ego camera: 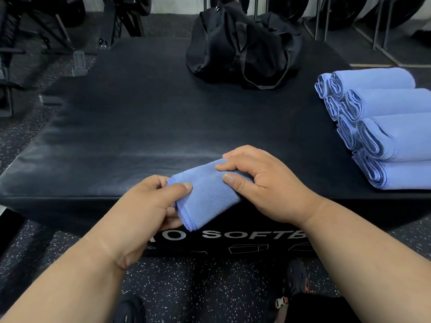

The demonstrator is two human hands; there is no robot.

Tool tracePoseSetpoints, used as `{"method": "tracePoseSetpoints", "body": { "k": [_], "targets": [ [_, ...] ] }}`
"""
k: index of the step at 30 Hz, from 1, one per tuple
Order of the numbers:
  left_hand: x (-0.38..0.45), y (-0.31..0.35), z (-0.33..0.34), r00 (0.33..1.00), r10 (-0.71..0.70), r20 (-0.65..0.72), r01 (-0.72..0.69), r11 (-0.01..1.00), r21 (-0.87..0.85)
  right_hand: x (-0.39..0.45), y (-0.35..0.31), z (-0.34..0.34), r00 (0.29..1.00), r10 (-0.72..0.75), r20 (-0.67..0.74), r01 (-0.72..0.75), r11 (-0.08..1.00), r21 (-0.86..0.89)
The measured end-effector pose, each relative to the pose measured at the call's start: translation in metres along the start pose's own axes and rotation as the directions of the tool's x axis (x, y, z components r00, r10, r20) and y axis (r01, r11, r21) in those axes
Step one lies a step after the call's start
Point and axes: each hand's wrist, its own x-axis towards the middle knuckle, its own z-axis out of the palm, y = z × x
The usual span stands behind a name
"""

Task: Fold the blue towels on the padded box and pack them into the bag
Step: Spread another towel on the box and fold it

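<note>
Held towel [207, 192]: light blue, darker blue stitched hem. Stacked towels [382, 129]: same blue. Padded box [151, 117]: black, white lettering. Bag [242, 50]: black. Floor [210, 285]: black, white-speckled.

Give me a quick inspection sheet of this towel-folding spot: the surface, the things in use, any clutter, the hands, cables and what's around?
Surface: black padded box, white lettering on its front.
Job's things: folded blue towel at the near edge, in both hands; stack of folded blue towels at the right; black bag at the far side, whether open cannot be told.
Clutter: nothing seen on the box.
Hands: left hand pinches the towel's left end; right hand grips its right end, fingers curled on top.
Cables: nothing seen.
Surroundings: speckled rubber floor, dark gym equipment behind.
</note>
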Motion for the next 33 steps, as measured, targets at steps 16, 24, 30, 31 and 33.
{"method": "tracePoseSetpoints", "body": {
  "k": [16, 24, 30, 31, 33],
  "targets": [
    [0.009, 0.004, 0.029, 0.974, 0.224, 0.02, -0.209, 0.933, -0.293, -0.014, 0.001, -0.034, 0.945, 0.328, 0.005, -0.286, 0.817, 0.501],
    [0.013, 0.007, 0.039, 0.978, 0.2, -0.053, -0.207, 0.952, -0.226, -0.023, 0.016, -0.04, 0.949, 0.314, 0.006, -0.239, 0.708, 0.665],
    [-0.004, 0.012, 0.079, 0.968, 0.241, 0.066, -0.212, 0.931, -0.297, -0.036, 0.019, -0.053, 0.91, 0.402, -0.098, -0.124, 0.491, 0.863],
    [-0.007, 0.014, 0.087, 0.966, 0.239, 0.096, -0.203, 0.935, -0.29, -0.039, 0.02, -0.058, 0.909, 0.402, -0.112, -0.1, 0.469, 0.877],
    [-0.008, 0.018, 0.101, 0.955, 0.284, 0.084, -0.259, 0.939, -0.226, -0.044, 0.019, -0.07, 0.901, 0.4, -0.166, -0.046, 0.47, 0.882]
  ]
}}
